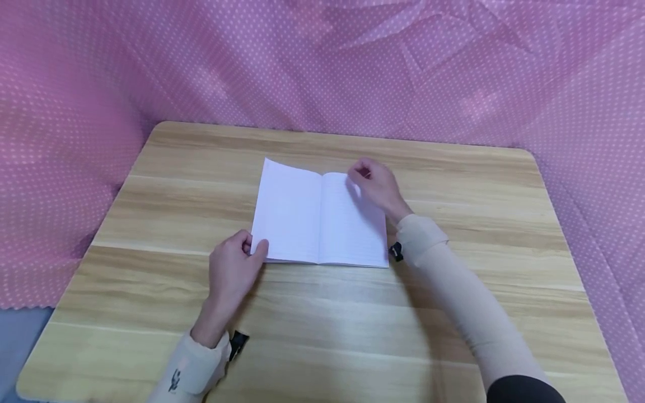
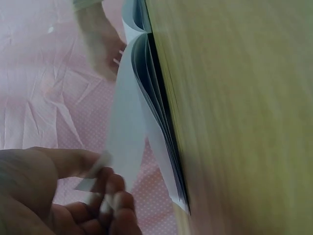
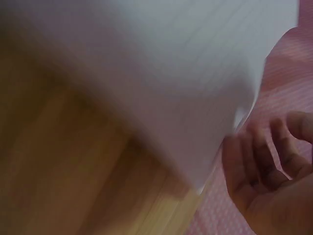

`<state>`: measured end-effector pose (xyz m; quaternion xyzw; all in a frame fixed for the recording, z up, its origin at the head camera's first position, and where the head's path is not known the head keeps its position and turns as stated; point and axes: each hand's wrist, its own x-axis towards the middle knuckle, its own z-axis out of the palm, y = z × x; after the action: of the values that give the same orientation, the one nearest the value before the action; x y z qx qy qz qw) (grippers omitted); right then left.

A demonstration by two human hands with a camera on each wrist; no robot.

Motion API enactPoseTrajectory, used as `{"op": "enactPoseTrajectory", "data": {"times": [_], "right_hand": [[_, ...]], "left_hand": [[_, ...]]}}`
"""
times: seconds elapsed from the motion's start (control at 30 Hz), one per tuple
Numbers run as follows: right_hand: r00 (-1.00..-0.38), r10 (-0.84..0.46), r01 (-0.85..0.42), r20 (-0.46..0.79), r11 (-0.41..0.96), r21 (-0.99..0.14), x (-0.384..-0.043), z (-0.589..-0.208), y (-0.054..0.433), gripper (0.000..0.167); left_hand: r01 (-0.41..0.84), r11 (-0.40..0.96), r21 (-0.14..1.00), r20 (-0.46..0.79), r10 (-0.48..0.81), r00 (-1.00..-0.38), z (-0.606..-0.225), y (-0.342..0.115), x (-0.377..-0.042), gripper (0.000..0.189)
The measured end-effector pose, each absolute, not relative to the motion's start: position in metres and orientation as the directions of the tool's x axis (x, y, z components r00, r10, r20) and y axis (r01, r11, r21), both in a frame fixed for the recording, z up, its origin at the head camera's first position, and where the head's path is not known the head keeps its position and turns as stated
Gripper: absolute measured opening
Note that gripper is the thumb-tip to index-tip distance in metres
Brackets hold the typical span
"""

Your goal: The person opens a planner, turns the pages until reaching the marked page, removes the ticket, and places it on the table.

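Observation:
A notebook with white pages (image 1: 347, 229) lies open on the wooden table, its right page faintly lined. At its lower left corner my left hand (image 1: 232, 268) pinches the left page (image 1: 287, 210) between thumb and fingers. The left wrist view shows that page (image 2: 124, 129) raised away from the other leaves (image 2: 164, 132), its corner in my left hand (image 2: 58, 191). My right hand (image 1: 378, 184) hovers over the upper right corner of the notebook. In the right wrist view its loosely bent fingers (image 3: 264, 161) hold nothing, close beside the page edge (image 3: 205, 98).
The wooden table (image 1: 151, 212) has rounded corners and reaches well past the notebook on all sides. A pink dotted cloth (image 1: 322, 67) hangs behind the table and along both sides. Each wrist carries a small black device (image 1: 396, 252).

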<state>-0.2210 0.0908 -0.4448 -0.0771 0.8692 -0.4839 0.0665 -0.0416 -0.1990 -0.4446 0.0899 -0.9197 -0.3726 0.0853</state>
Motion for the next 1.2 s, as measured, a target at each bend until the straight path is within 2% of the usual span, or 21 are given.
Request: {"op": "enactPoseTrajectory", "data": {"times": [0.07, 0.13, 0.3, 0.47, 0.57, 0.97, 1.2], "right_hand": [[-0.978, -0.211, -0.146, -0.002, 0.686, -0.713, -0.224, -0.449, 0.104, 0.019], [-0.974, -0.227, -0.178, -0.006, 0.780, -0.600, -0.226, -0.452, 0.114, 0.021], [-0.966, -0.252, -0.197, -0.058, 0.863, -0.466, -0.229, -0.455, 0.128, 0.030], [-0.962, -0.269, -0.226, -0.035, 0.868, -0.441, -0.231, -0.451, 0.129, 0.025], [-0.963, -0.271, -0.241, -0.010, 0.872, -0.426, -0.231, -0.449, 0.129, 0.023], [-0.960, -0.264, -0.278, 0.096, 0.852, -0.444, -0.230, -0.446, 0.130, 0.014], [-0.920, -0.276, -0.378, 0.277, 0.812, -0.445, -0.230, -0.446, 0.132, 0.012]], "left_hand": [[-0.136, 0.720, 0.680, 0.040, -0.222, -0.974, -0.444, -0.201, -0.041, 0.030], [-0.168, 0.738, 0.653, -0.012, -0.211, -0.977, -0.443, -0.203, -0.041, 0.028], [-0.238, 0.798, 0.554, -0.133, -0.197, -0.971, -0.441, -0.207, -0.045, 0.029], [-0.316, 0.823, 0.471, -0.274, -0.204, -0.940, -0.438, -0.208, -0.051, 0.029], [-0.353, 0.812, 0.466, -0.324, -0.214, -0.921, -0.436, -0.208, -0.054, 0.028], [-0.391, 0.799, 0.457, -0.346, -0.246, -0.905, -0.428, -0.205, -0.058, 0.040], [-0.387, 0.812, 0.437, -0.350, -0.243, -0.905, -0.424, -0.204, -0.059, 0.037]]}}
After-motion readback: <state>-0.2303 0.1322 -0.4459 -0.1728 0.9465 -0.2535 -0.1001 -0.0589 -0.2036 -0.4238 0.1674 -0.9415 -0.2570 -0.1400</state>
